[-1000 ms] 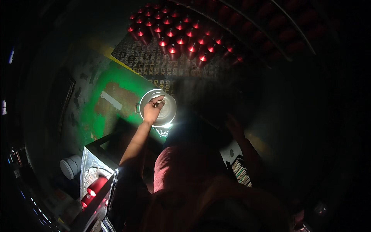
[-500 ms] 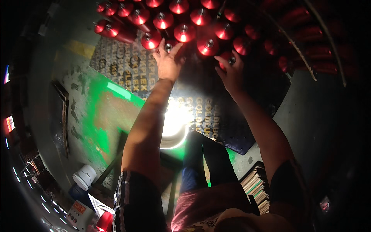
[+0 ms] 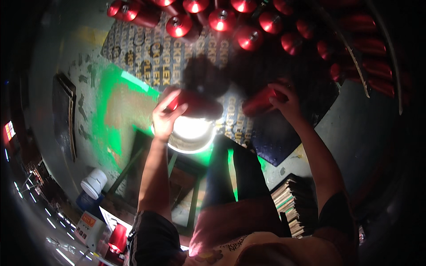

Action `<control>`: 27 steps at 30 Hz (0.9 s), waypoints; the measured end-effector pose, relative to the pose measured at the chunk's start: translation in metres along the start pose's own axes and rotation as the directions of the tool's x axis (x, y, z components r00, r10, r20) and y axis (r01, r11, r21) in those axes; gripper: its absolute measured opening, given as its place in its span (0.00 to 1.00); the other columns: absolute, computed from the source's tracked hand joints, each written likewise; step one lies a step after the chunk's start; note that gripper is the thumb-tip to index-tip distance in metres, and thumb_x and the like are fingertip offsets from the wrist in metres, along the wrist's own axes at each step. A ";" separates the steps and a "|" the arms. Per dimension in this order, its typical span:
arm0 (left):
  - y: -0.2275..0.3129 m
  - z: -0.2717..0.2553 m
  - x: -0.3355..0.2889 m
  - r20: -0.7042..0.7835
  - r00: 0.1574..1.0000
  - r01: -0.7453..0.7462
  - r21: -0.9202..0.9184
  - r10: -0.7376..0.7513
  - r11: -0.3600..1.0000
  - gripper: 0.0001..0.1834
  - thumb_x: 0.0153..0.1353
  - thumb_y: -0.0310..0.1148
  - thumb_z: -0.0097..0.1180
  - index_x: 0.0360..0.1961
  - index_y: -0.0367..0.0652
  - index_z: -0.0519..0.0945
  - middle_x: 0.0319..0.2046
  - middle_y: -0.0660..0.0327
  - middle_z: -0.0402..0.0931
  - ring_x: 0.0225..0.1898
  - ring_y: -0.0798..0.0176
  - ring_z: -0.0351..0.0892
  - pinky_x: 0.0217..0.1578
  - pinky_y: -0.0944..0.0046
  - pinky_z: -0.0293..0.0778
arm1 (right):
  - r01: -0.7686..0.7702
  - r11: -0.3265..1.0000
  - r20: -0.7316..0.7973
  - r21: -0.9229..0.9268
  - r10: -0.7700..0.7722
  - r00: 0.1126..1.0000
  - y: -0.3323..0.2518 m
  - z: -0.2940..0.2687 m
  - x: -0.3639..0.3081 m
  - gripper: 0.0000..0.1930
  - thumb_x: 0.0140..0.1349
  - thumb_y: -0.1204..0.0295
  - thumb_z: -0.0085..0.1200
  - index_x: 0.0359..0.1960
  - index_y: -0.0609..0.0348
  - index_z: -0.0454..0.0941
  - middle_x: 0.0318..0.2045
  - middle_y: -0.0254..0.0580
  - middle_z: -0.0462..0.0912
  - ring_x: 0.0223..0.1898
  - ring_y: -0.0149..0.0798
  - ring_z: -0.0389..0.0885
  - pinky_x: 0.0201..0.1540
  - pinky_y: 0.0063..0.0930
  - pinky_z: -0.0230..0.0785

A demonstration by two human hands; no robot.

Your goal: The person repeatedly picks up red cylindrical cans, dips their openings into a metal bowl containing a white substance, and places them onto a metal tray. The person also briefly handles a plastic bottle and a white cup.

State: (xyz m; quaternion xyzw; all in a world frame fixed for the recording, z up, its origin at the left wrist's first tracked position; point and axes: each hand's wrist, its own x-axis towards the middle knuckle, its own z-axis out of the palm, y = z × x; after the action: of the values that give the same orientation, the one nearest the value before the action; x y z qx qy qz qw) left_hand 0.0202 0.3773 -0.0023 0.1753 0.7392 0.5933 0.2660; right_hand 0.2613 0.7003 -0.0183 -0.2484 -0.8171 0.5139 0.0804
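My left hand point(image 3: 165, 114) is wrapped round the end of a red metal cylinder point(image 3: 199, 105), tipped on its side above a glaring round lamp point(image 3: 191, 145). On the other side my right hand point(image 3: 286, 101) grips a second red metal cylinder point(image 3: 259, 102), also tilted, over the dark part of the board. The two cylinders' inner ends point toward each other with a gap between. Beyond my hands, several like red cylinders point(image 3: 250, 39) with cone-shaped shoulders and metal necks stand on the dark printed board point(image 3: 162, 57).
More red cylinders point(image 3: 375, 66) lie at the far right behind thin rods point(image 3: 355, 66). A white bucket point(image 3: 94, 182) and a white box-shaped device point(image 3: 88, 228) are at the lower left, with another red cylinder point(image 3: 117, 238) nearby. Stacked sheets point(image 3: 290, 208) stand right of my legs.
Both hands have come back toward me from the group of standing cylinders, each bringing one cylinder, now tipped over. The view has shifted slightly.
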 end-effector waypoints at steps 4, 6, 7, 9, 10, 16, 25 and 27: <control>-0.041 -0.071 -0.106 0.132 0.875 0.483 -0.296 -0.465 0.824 0.30 0.54 0.34 0.61 0.59 0.33 0.75 0.56 0.52 0.77 0.58 0.58 0.75 0.63 0.57 0.64 | -0.593 0.750 0.515 0.294 0.399 0.759 -0.017 0.033 -0.058 0.24 0.55 0.68 0.63 0.56 0.51 0.79 0.53 0.40 0.78 0.57 0.39 0.74 0.63 0.34 0.64; -0.074 -0.088 -0.145 0.269 0.795 0.601 -0.473 -0.544 0.644 0.35 0.55 0.41 0.62 0.62 0.35 0.71 0.55 0.45 0.76 0.56 0.51 0.76 0.62 0.53 0.68 | -0.744 0.586 0.681 0.323 0.402 0.612 -0.022 0.074 -0.080 0.24 0.58 0.65 0.60 0.58 0.52 0.77 0.54 0.40 0.78 0.57 0.37 0.74 0.62 0.32 0.64; -0.091 -0.094 -0.165 0.341 0.740 0.651 -0.578 -0.579 0.491 0.36 0.55 0.43 0.62 0.62 0.36 0.70 0.55 0.43 0.76 0.55 0.48 0.77 0.61 0.52 0.69 | -0.748 0.526 0.730 0.406 0.306 0.611 -0.024 0.099 -0.090 0.24 0.59 0.63 0.58 0.59 0.52 0.76 0.55 0.39 0.77 0.58 0.37 0.73 0.62 0.32 0.65; -0.125 -0.098 -0.198 0.442 0.700 0.676 -0.664 -0.561 0.321 0.35 0.58 0.51 0.57 0.63 0.41 0.69 0.56 0.38 0.72 0.53 0.41 0.76 0.55 0.47 0.75 | -0.832 0.417 0.840 0.366 0.235 0.488 -0.021 0.156 -0.099 0.24 0.61 0.63 0.54 0.59 0.57 0.75 0.53 0.38 0.78 0.56 0.35 0.74 0.60 0.31 0.66; -0.142 -0.101 -0.210 0.483 0.696 0.660 -0.721 -0.531 0.210 0.34 0.60 0.52 0.55 0.63 0.44 0.69 0.56 0.37 0.70 0.53 0.38 0.76 0.52 0.45 0.77 | -0.870 0.297 0.876 0.394 0.165 0.453 -0.022 0.177 -0.108 0.23 0.62 0.63 0.55 0.58 0.58 0.75 0.52 0.39 0.78 0.55 0.35 0.75 0.60 0.32 0.66; -0.194 -0.108 -0.267 0.568 0.766 0.495 -0.820 -0.300 -0.288 0.31 0.64 0.53 0.51 0.63 0.47 0.69 0.57 0.35 0.68 0.51 0.32 0.75 0.46 0.41 0.80 | -0.971 0.102 0.976 0.215 -0.070 0.209 -0.038 0.267 -0.127 0.26 0.67 0.59 0.49 0.63 0.58 0.67 0.52 0.38 0.75 0.55 0.34 0.74 0.60 0.35 0.67; -0.194 -0.112 -0.281 0.508 0.840 0.400 -0.818 -0.191 -0.414 0.29 0.67 0.54 0.48 0.62 0.48 0.70 0.56 0.34 0.68 0.50 0.27 0.74 0.42 0.38 0.81 | -0.997 0.054 0.998 0.054 -0.036 0.052 -0.075 0.309 -0.137 0.26 0.61 0.59 0.52 0.59 0.56 0.72 0.57 0.45 0.72 0.57 0.40 0.72 0.63 0.36 0.64; -0.192 -0.110 -0.290 0.481 0.851 0.348 -0.817 -0.210 -0.460 0.28 0.68 0.53 0.47 0.62 0.47 0.70 0.57 0.34 0.67 0.51 0.26 0.73 0.41 0.38 0.82 | -0.999 0.031 0.999 0.031 -0.030 0.030 -0.072 0.311 -0.145 0.26 0.60 0.59 0.53 0.58 0.56 0.72 0.58 0.45 0.72 0.57 0.40 0.72 0.64 0.36 0.64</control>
State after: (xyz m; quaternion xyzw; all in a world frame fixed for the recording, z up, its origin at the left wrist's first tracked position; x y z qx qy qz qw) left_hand 0.1955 0.0795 -0.1180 -0.2988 -0.0627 0.8275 0.4712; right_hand 0.2431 0.3553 -0.0794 -0.2143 -0.0766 0.8398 -0.4929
